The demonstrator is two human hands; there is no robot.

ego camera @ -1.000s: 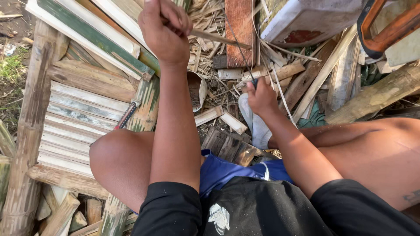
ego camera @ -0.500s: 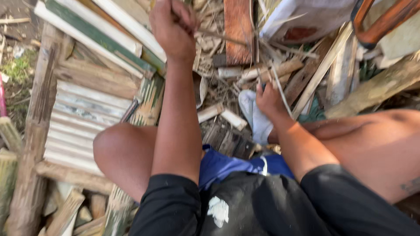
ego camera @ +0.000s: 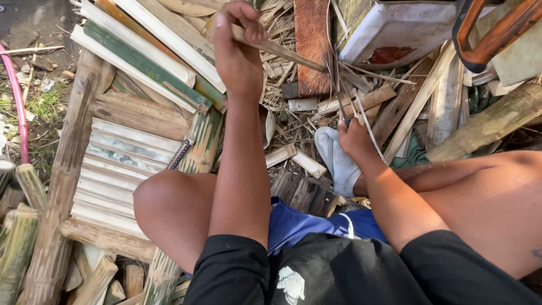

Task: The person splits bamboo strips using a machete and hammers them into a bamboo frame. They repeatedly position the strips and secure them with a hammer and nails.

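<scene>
Bamboo strip [ego camera: 282,51] gripped by left hand [ego camera: 237,51]

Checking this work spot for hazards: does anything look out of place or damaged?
Yes. A pale sandal lies loose among split bamboo scraps, and the white tray is tipped with a rusty patch. The left hand grips a wooden-handled blade.
</scene>
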